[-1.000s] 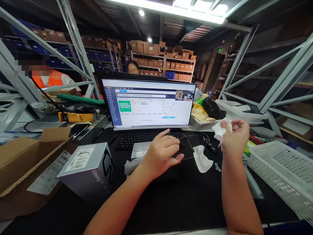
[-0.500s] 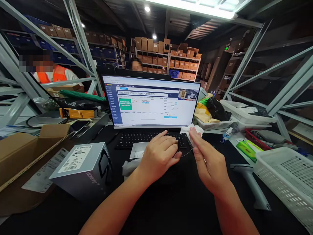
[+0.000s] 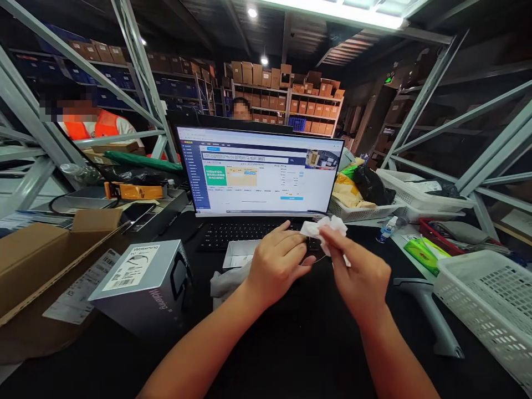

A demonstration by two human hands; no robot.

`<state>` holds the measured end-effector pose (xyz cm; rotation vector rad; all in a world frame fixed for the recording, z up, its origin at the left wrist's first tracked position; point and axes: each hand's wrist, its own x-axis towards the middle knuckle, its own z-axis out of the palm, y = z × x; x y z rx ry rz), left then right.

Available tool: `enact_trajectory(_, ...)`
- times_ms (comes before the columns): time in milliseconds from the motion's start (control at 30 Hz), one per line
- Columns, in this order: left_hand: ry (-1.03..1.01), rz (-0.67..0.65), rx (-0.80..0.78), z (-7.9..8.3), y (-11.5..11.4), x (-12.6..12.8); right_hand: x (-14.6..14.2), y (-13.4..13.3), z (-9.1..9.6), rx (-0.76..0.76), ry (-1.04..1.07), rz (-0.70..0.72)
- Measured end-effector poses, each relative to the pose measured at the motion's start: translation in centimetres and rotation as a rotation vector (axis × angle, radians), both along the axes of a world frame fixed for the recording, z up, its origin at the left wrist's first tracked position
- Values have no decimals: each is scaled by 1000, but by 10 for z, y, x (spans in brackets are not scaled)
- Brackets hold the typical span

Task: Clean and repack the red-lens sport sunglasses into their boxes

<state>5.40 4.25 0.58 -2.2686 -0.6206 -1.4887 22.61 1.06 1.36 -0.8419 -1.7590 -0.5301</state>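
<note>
My left hand is closed in a pinch above the keyboard, its fingers pointing right. It appears to hold a pair of thin-rimmed glasses, mostly hidden by the hands and a white tissue. That tissue is crumpled in the fingertips of my right hand, against the glasses. Beneath my left forearm and wrist are a grey cloth pouch and a small open white box. Farther left stands a grey carton with a label picturing glasses.
The lit monitor stands behind the keyboard. An open cardboard box is at left. On the right lie a barcode scanner, a white basket, a spray bottle and a green packet. Two people are beyond the bench.
My right hand has gone from flattened fingers to a pinch on the tissue, which is now bunched up. My left hand stays nearly still. A highlighted panel has appeared on the screen.
</note>
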Motion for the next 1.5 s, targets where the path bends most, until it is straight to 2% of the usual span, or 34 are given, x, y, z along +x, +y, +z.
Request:
enact_trajectory(100, 9, -4, -26, -2, 0, 2, 7, 5, 5, -30, 90, -26)
enact_trajectory(267, 25, 8, -52, -5, 1, 4, 12, 11, 4, -70, 162, -97)
enact_trajectory(367, -5, -15, -80, -5, -1, 4, 31, 22, 7, -104, 449, -62)
enact_trajectory(433, -78, -23, -87, -5, -3, 4, 48, 30, 10, -145, 780, 121)
enact_trajectory(500, -171, -11, -89, -4, -4, 4, 58, 37, 14, -214, 1088, 385)
enact_trajectory(567, -246, 7, -80, -4, -6, 4, 57, 41, 17, -316, 1290, 588)
enact_trajectory(633, -285, 25, -63, -4, -7, 4, 46, 38, 16, -495, 1386, 703)
enact_trajectory(767, -264, 124, -52, -5, -7, 4, 10, 21, 9, -932, 1293, 892)
enact_trajectory(833, -242, 176, -50, -5, -7, 5, -2, 15, 4, -1003, 1198, 956)
enact_trajectory(1033, -214, 242, -74, -6, -12, 5, -8, 15, -11, -854, 988, 983)
enact_trajectory(1133, -196, 265, -53, -5, -14, 5, -4, 13, -13, -805, 930, 901)
enact_trajectory(1233, -175, 270, -45, -4, -14, 7, -1, 14, -11, -806, 930, 807)
enact_trajectory(1367, -181, 259, -69, -5, -13, 9, 0, 33, -10, -905, 989, 900)
enact_trajectory(1500, -185, 235, -87, -7, -12, 11, -2, 51, -14, -871, 1106, 902)
